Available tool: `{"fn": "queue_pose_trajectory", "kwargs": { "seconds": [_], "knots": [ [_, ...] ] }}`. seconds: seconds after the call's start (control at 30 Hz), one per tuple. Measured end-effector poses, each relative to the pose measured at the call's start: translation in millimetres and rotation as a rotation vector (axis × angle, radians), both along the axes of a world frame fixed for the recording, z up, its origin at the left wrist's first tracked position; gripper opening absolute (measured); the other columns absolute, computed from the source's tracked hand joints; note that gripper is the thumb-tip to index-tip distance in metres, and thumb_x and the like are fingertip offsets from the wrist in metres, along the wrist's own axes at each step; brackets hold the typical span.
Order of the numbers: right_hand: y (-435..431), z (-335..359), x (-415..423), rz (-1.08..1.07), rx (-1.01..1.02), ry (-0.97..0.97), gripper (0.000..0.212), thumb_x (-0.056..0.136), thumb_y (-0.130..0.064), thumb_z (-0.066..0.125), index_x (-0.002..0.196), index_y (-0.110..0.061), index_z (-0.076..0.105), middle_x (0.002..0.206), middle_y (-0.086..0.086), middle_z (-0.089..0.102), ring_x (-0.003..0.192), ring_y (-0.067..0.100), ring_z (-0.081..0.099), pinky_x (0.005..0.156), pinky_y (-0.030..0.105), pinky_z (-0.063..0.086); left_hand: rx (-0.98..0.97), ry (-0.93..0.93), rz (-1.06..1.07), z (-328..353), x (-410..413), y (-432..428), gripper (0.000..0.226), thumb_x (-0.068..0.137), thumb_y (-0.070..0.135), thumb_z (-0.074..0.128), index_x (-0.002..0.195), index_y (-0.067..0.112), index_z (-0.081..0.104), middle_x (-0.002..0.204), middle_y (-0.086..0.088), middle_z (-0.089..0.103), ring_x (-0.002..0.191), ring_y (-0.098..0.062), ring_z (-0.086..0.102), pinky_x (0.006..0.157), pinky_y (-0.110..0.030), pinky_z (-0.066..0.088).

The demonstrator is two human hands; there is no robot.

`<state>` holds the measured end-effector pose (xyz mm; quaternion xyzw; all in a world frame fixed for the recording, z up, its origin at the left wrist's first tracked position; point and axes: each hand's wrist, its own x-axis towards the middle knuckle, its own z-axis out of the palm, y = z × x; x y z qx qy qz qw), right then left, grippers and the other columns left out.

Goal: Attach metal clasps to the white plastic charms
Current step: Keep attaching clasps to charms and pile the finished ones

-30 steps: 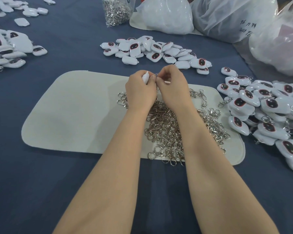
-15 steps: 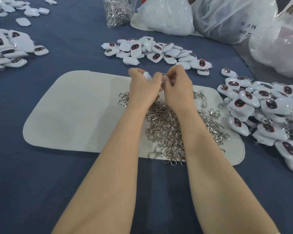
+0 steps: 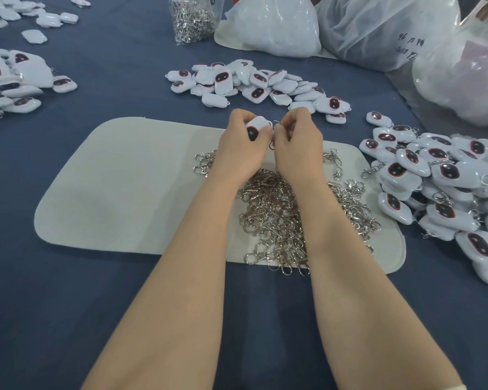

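Dark blue cloth-covered table [image 3: 82, 305]. Off-white rounded felt mat [image 3: 124, 192] lies flat at centre. Bulging translucent white plastic bags [image 3: 378, 29] far right, one bearing handwritten marks.

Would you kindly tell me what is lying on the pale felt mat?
A heap of metal clasps lies on the mat, toward its right side; both forearms hide part of the heap.

1. The beige mat's [image 3: 119, 192] left half lies bare, open from the left and near sides.
2. A heap of metal clasps [image 3: 273, 218] covers its right half.
3. The left hand [image 3: 237, 153], gripping a charm [image 3: 255, 130], and the right hand [image 3: 296, 147], pinching a clasp [image 3: 273, 125], meet over the mat's far edge.
4. The far charm pile [image 3: 254, 85] lies just beyond the hands. The right charm pile [image 3: 440, 178] crowds the mat's right edge. The left charm pile [image 3: 14, 80] sits well apart.
5. Plastic bags [image 3: 378, 32] wall the far right.
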<state>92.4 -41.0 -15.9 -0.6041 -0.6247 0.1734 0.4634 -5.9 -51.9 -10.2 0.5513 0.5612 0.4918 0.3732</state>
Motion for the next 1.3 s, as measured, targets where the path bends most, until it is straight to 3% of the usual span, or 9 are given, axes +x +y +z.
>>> {"fn": "queue_pose_trajectory", "kwargs": {
  "seconds": [0.07, 0.23, 0.47, 0.7, 1.0, 1.13, 1.2, 1.3],
  "knots": [
    [-0.4, 0.2, -0.3, 0.007, 0.004, -0.016, 0.007, 0.093, -0.008, 0.048, 0.088, -0.012, 0.044, 0.08, 0.003, 0.054, 0.073, 0.019, 0.046, 0.061, 0.024, 0.03, -0.019, -0.012, 0.003, -0.6, 0.6, -0.1, 0.021, 0.091, 0.025, 0.056, 0.104, 0.017, 0.042, 0.092, 0.001, 0.058, 0.085, -0.022, 0.061, 0.079, -0.036, 0.048],
    [-2.3, 0.0, -2.5, 0.041, 0.007, -0.032, 0.008, 0.092, -0.006, 0.047, 0.089, -0.012, 0.044, 0.085, 0.005, 0.057, 0.076, 0.02, 0.049, 0.063, 0.025, 0.03, -0.038, -0.002, 0.015, -2.4, -0.5, 0.4, 0.021, 0.091, 0.024, 0.053, 0.104, 0.016, 0.039, 0.081, 0.004, 0.054, 0.071, -0.016, 0.054, 0.061, -0.028, 0.041],
    [-4.9, 2.3, -5.3, 0.079, -0.013, -0.101, 0.009, 0.093, -0.005, 0.047, 0.09, -0.012, 0.043, 0.092, 0.011, 0.06, 0.081, 0.023, 0.053, 0.068, 0.032, 0.038, -0.025, -0.007, 0.026, -3.7, -3.0, 0.8, 0.018, 0.092, 0.02, 0.052, 0.101, 0.015, 0.038, 0.076, 0.005, 0.052, 0.063, -0.011, 0.049, 0.055, -0.026, 0.036],
    [-5.2, 3.8, -4.8, 0.138, -0.055, -0.232, 0.004, 0.095, -0.006, 0.046, 0.096, -0.006, 0.05, 0.091, 0.01, 0.057, 0.086, 0.028, 0.055, 0.076, 0.04, 0.043, 0.071, 0.148, 0.026, -4.5, -9.6, 1.4, 0.014, 0.095, 0.016, 0.05, 0.101, 0.014, 0.038, 0.077, 0.012, 0.047, 0.064, 0.0, 0.046, 0.051, -0.006, 0.035],
    [-0.9, -1.6, -3.9, 0.045, -0.062, -0.121, 0.01, 0.093, -0.006, 0.045, 0.099, -0.005, 0.054, 0.091, 0.008, 0.061, 0.083, 0.021, 0.055, 0.075, 0.032, 0.043, 0.05, 0.136, 0.023, -4.0, -5.5, 1.3, 0.014, 0.093, 0.018, 0.052, 0.1, 0.017, 0.04, 0.079, 0.013, 0.048, 0.068, 0.0, 0.049, 0.053, -0.004, 0.036],
    [2.2, -1.4, 0.7, -0.001, -0.106, -0.047, 0.008, 0.096, -0.011, 0.044, 0.099, -0.01, 0.051, 0.097, 0.008, 0.064, 0.089, 0.02, 0.057, 0.069, 0.022, 0.038, -0.008, 0.0, 0.079, -5.6, -7.1, 2.2, 0.013, 0.092, 0.014, 0.051, 0.101, 0.019, 0.043, 0.083, 0.006, 0.055, 0.062, -0.01, 0.066, 0.056, -0.02, 0.047],
    [1.9, 0.4, 0.2, 0.018, -0.119, -0.003, 0.004, 0.097, -0.012, 0.044, 0.096, -0.013, 0.048, 0.096, 0.008, 0.064, 0.09, 0.022, 0.059, 0.074, 0.027, 0.043, 0.013, -0.052, 0.094, -5.3, -8.7, 1.2, 0.021, 0.092, 0.01, 0.048, 0.109, 0.023, 0.047, 0.081, 0.007, 0.056, 0.056, -0.005, 0.067, 0.056, -0.022, 0.05],
    [0.6, 2.3, -2.9, 0.069, -0.141, 0.031, 0.003, 0.097, -0.012, 0.045, 0.096, -0.014, 0.047, 0.094, 0.007, 0.063, 0.09, 0.023, 0.061, 0.082, 0.036, 0.048, 0.089, 0.132, 0.068, -4.7, -8.1, 0.7, 0.026, 0.093, 0.01, 0.048, 0.113, 0.022, 0.059, 0.086, 0.007, 0.058, 0.055, 0.019, 0.053, 0.054, -0.001, 0.037]
  ]
}}
